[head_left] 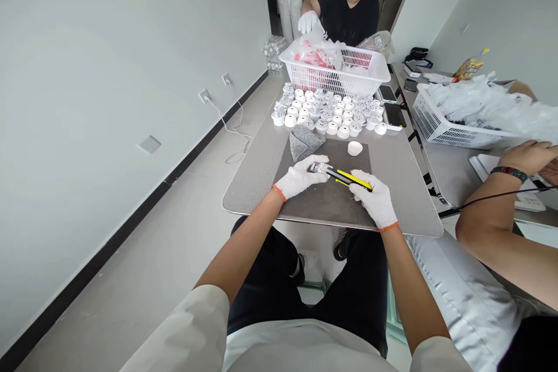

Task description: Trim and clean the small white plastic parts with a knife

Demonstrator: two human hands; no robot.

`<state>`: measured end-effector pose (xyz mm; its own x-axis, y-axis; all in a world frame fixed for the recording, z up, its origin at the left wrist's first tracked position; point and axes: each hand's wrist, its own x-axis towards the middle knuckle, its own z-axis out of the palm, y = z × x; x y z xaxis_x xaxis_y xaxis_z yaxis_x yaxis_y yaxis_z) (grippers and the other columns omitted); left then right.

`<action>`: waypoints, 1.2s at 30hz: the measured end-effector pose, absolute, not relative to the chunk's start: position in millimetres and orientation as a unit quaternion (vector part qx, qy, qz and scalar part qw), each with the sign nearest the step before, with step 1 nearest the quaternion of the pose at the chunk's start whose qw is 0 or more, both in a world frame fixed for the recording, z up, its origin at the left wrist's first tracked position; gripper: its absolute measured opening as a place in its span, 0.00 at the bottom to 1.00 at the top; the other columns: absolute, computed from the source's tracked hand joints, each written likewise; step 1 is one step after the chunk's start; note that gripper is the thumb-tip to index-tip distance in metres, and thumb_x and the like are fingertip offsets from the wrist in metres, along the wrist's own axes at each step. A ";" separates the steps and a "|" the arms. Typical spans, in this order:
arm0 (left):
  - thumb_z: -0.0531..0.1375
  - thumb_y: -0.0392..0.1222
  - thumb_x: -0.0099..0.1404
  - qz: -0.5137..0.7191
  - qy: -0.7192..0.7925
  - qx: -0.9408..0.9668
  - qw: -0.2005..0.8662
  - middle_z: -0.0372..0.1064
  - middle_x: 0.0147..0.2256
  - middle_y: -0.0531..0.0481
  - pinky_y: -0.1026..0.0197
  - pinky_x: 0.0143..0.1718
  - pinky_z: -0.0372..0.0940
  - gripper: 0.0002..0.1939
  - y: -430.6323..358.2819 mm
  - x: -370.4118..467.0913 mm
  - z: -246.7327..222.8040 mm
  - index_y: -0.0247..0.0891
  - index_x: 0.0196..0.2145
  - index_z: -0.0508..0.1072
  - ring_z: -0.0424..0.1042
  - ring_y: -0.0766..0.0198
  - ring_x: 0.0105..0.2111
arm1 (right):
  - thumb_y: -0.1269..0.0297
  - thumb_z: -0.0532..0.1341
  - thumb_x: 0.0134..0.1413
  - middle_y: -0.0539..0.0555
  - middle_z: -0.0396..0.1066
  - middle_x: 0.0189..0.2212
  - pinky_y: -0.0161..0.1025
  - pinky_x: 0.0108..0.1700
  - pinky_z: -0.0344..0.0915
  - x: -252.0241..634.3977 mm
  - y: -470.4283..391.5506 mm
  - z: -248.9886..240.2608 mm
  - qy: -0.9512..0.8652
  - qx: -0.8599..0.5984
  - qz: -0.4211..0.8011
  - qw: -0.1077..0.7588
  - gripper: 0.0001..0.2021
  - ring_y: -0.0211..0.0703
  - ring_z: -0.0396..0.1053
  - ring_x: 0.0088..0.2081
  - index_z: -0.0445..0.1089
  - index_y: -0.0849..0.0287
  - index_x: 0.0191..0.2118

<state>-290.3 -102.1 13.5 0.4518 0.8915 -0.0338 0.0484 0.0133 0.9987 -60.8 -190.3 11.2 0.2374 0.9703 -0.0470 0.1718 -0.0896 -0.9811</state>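
Note:
In a white knit glove with an orange cuff, my left hand (300,178) grips a small white and grey plastic part (318,168) between thumb and fingers. My right hand (375,200), gloved the same way, is closed around a yellow and black utility knife (352,179). The knife's blade end points left and reaches the plastic part; whether it cuts in, I cannot tell. Both hands are above a dark mat (320,203). Behind them lie a folded grey cloth (305,142) and a single round white piece (354,148).
Many white round plastic parts (333,111) stand in rows across the table (253,180). Beyond them is a white basket (357,78) of bagged pieces, where a co-worker's gloved hand (310,23) reaches. Phones (394,115) lie at right. Another person's arm (501,203) rests beside a second basket (453,131).

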 end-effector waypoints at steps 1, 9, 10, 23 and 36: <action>0.72 0.43 0.53 0.353 0.386 0.607 0.598 0.74 0.40 0.51 0.59 0.46 0.67 0.32 -102.0 -290.2 13.3 0.39 0.56 0.73 0.70 0.67 0.37 | 0.56 0.71 0.48 0.55 0.75 0.42 0.29 0.21 0.57 -60.6 -190.3 11.1 -0.463 -0.615 0.408 0.491 0.29 0.29 0.63 0.24 0.75 0.57 0.57; 0.72 0.43 0.53 0.356 0.375 0.597 0.613 0.73 0.39 0.51 0.59 0.46 0.66 0.31 -101.4 -290.3 10.9 0.40 0.54 0.73 0.69 0.68 0.37 | 0.56 0.71 0.47 0.56 0.75 0.43 0.29 0.22 0.59 -61.6 -189.4 11.6 -0.461 -0.610 0.410 0.497 0.29 0.29 0.63 0.25 0.75 0.58 0.57; 0.72 0.43 0.53 0.355 0.377 0.598 0.611 0.72 0.39 0.52 0.60 0.46 0.66 0.30 -101.3 -290.4 10.6 0.40 0.54 0.73 0.68 0.68 0.36 | 0.57 0.71 0.47 0.56 0.75 0.43 0.29 0.22 0.59 -61.8 -189.6 11.9 -0.462 -0.610 0.413 0.495 0.29 0.29 0.63 0.25 0.75 0.58 0.56; 0.71 0.44 0.54 0.346 0.372 0.613 0.605 0.73 0.41 0.51 0.58 0.47 0.66 0.31 -99.4 -291.9 9.2 0.41 0.55 0.73 0.70 0.66 0.38 | 0.58 0.72 0.48 0.55 0.75 0.50 0.32 0.32 0.70 -58.7 -188.7 4.2 -0.474 -0.592 0.411 0.505 0.26 0.30 0.67 0.28 0.76 0.55 0.55; 0.71 0.41 0.53 0.355 0.370 0.604 0.610 0.72 0.38 0.52 0.57 0.47 0.67 0.30 -102.7 -289.9 16.1 0.39 0.54 0.73 0.70 0.65 0.39 | 0.55 0.73 0.48 0.54 0.74 0.54 0.43 0.57 0.71 -54.0 -188.2 -3.6 -0.530 -0.580 0.366 0.500 0.24 0.45 0.72 0.53 0.78 0.54 0.52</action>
